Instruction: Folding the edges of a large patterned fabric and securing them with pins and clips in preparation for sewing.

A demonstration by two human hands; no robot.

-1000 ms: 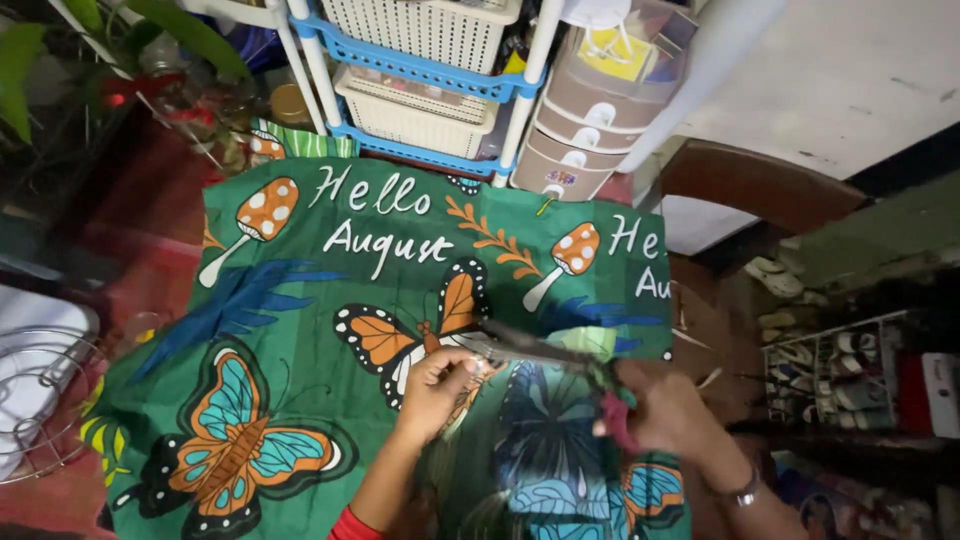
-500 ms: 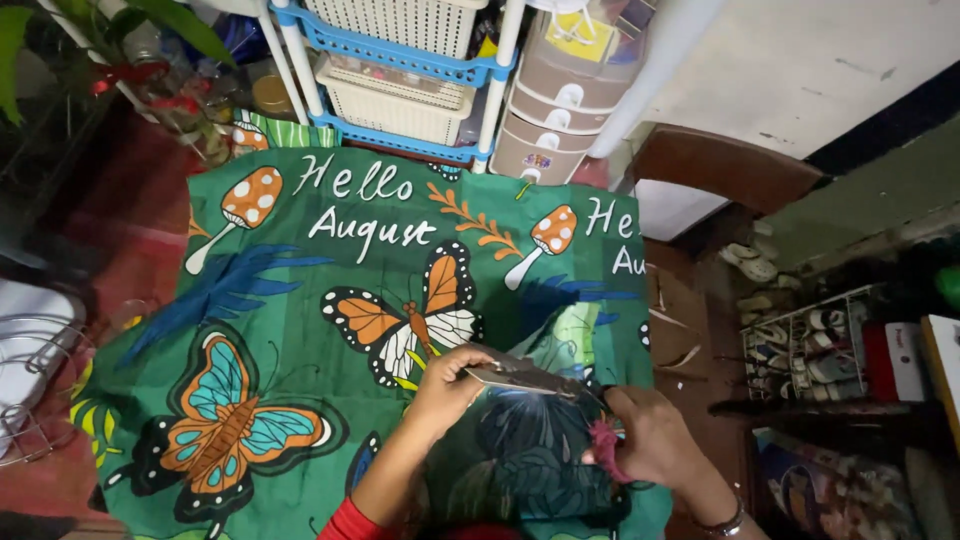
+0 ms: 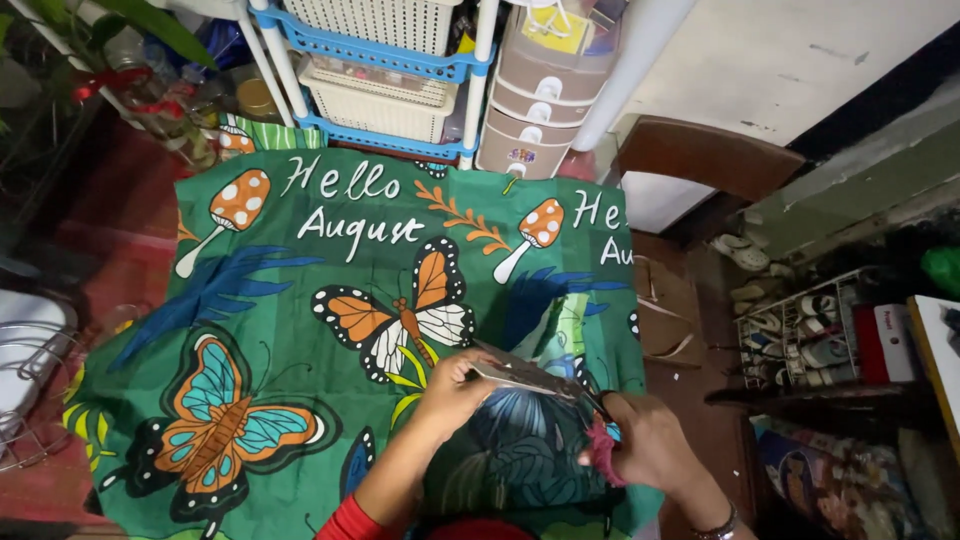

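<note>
My left hand pinches one end of a thin, flat grey sheet held just above a green cloth printed with butterflies, mushrooms and white lettering. My right hand is closed around scissors with a pink-red handle. Their dark blades meet the right end of the sheet. Both hands are low in the head view, over the cloth's near right part. A red sleeve covers my left forearm, and a bracelet circles my right wrist.
A blue-and-white rack with cream baskets and stacked tubs stands behind the cloth. A brown chair and a shoe rack are to the right. Plants and a wire rack are at left.
The view has tilted a little, so the cloth sits differently in frame. My hands have stayed together on the sheet and scissors, and my right hand has drifted slightly lower.
</note>
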